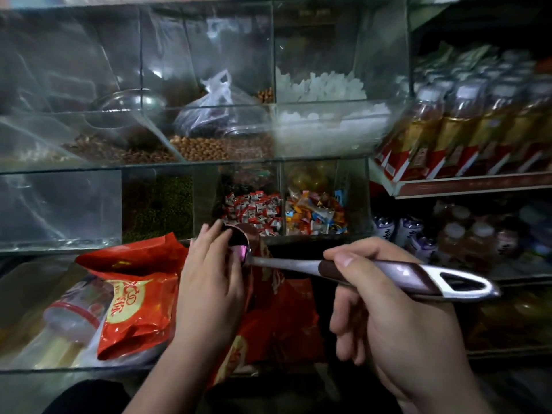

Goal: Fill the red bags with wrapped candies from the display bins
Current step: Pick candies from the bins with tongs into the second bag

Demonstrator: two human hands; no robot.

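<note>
My right hand (397,312) grips the handle of a metal scoop (328,268); its bowl sits in front of the bin of red-and-white wrapped candies (254,212). My left hand (212,273) rests with straight fingers against the scoop's bowl and over the mouth of a red bag (280,321) hanging below. Whether the left hand also holds the bag's edge is hidden. A second red bag (137,300) with gold print lies in the lower glass bin to the left. A bin of mixed coloured candies (316,213) stands to the right of the red-and-white ones.
Glass bins above hold nuts (215,147), white sugar lumps (322,88) and a metal bowl (131,106). A bin of green beans (158,204) sits left of the candies. Bottled drinks (466,127) fill shelves at right. A plastic jar (71,315) lies beside the second bag.
</note>
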